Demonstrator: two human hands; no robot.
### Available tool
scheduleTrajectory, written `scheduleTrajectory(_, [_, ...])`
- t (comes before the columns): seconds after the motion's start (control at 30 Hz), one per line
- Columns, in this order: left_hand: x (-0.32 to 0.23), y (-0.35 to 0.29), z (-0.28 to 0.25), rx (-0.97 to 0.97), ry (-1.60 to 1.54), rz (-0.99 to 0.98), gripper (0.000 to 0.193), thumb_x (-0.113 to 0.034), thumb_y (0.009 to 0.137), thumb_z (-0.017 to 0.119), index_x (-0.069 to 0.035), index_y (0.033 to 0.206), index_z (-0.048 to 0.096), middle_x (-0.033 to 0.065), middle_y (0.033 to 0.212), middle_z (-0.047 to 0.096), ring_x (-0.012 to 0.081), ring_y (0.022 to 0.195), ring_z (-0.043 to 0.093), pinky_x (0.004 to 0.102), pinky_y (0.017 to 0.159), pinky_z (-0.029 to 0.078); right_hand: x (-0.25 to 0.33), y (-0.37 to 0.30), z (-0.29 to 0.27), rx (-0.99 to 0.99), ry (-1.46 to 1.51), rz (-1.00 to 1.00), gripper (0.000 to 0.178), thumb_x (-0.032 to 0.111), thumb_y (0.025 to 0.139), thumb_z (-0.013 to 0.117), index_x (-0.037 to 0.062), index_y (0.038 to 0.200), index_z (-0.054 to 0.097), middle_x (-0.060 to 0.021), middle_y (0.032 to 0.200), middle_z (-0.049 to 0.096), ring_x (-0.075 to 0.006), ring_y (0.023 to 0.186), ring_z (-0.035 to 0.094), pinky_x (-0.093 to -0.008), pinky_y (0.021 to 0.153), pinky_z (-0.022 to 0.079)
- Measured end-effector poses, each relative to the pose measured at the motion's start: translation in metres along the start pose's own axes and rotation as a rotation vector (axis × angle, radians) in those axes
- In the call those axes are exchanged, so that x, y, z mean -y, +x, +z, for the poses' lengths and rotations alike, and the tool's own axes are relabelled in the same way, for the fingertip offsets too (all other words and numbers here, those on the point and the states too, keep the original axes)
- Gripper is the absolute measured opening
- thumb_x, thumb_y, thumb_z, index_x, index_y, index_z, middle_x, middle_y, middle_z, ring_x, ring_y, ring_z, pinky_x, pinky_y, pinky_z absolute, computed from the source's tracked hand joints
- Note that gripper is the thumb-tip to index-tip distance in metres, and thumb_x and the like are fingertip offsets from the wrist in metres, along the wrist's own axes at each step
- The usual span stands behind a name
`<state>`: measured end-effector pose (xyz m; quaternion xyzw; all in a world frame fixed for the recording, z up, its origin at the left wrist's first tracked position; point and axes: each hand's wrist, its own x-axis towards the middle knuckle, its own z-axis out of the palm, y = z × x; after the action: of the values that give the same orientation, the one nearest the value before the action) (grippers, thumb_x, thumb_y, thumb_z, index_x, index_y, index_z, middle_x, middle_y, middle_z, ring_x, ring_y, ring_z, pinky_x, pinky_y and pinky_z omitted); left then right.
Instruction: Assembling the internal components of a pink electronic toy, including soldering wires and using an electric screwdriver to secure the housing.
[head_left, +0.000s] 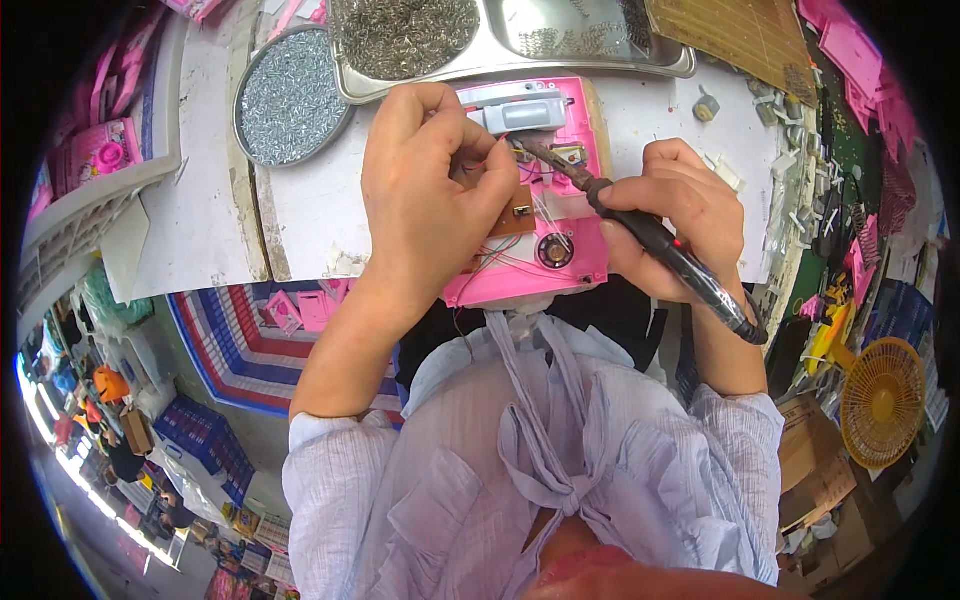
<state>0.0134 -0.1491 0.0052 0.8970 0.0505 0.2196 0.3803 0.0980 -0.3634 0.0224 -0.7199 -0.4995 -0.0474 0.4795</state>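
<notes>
Metal dish of small screws, upper left of the frame.
Steel tray holding springs, top centre.
Left hand, upper centre: thumb and forefinger pinched together; cannot tell what lies between.
Brown circuit board, wired, centre, lying over the pink case.
Pink case, upper centre, with round speaker.
Soldering iron, right of centre, tip inside the case.
Right hand, right of centre, gripping the iron's handle.
Yellow fan, far right.

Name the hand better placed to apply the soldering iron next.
Probably the right hand: it grips the soldering iron, whose tip reaches over the pink casing, while the left hand is pinched close beside that tip.
</notes>
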Motion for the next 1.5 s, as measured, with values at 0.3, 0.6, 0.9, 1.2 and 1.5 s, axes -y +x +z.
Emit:
scheduleTrajectory(0.3, [0.003,-0.003,0.008,-0.047,-0.028,0.021,0.017,0.000,0.068,0.077,-0.003,0.075,0.062,0.0110,0.096,0.057,0.0274,0.081,0.058,0.0379,0.070,0.049,-0.005,-0.003,-0.003,0.016,0.029,-0.038,0.031,0.000,0.073,0.081,0.0014,0.101,0.067,-0.0101,0.079,0.071,-0.0208,0.056,0.058,-0.0354,0.064,0.047])
scheduleTrajectory(0.6, [0.001,-0.004,0.009,-0.065,-0.001,0.028,0.018,-0.001,0.069,0.078,-0.003,0.075,0.061,0.0113,0.096,0.058,0.0283,0.081,0.059,0.0388,0.069,0.049,0.001,-0.012,-0.018,-0.002,0.044,-0.004,0.036,0.003,0.071,0.085,0.0025,0.103,0.069,-0.0063,0.075,0.070,-0.0194,0.055,0.058,-0.0339,0.064,0.049])
scheduleTrajectory(0.9, [0.000,-0.004,0.009,-0.080,0.034,0.036,0.017,-0.001,0.070,0.079,-0.002,0.076,0.064,0.0111,0.095,0.058,0.0285,0.080,0.059,0.0388,0.068,0.049,0.004,-0.019,-0.030,-0.061,0.041,-0.028,0.033,0.001,0.074,0.082,-0.0017,0.104,0.068,-0.0110,0.075,0.069,-0.0217,0.056,0.058,-0.0349,0.061,0.047])
scheduleTrajectory(1.2, [-0.008,-0.005,-0.004,-0.067,0.088,0.105,0.022,-0.003,0.071,0.081,-0.003,0.087,0.066,0.0114,0.098,0.059,0.0282,0.081,0.060,0.0385,0.069,0.050,0.003,-0.027,-0.036,-0.105,0.030,0.006,0.033,0.001,0.075,0.082,-0.0023,0.104,0.067,-0.0127,0.078,0.071,-0.0224,0.060,0.060,-0.0354,0.063,0.049])
scheduleTrajectory(1.5, [-0.020,-0.008,-0.011,0.533,0.034,0.446,0.024,-0.003,0.078,0.079,-0.008,0.100,0.072,0.0088,0.101,0.067,0.0295,0.087,0.066,0.0364,0.073,0.055,0.008,-0.040,-0.041,-0.135,0.000,0.071,0.034,-0.002,0.074,0.080,-0.0031,0.107,0.068,-0.0147,0.086,0.072,-0.0242,0.069,0.062,-0.0324,0.066,0.050])
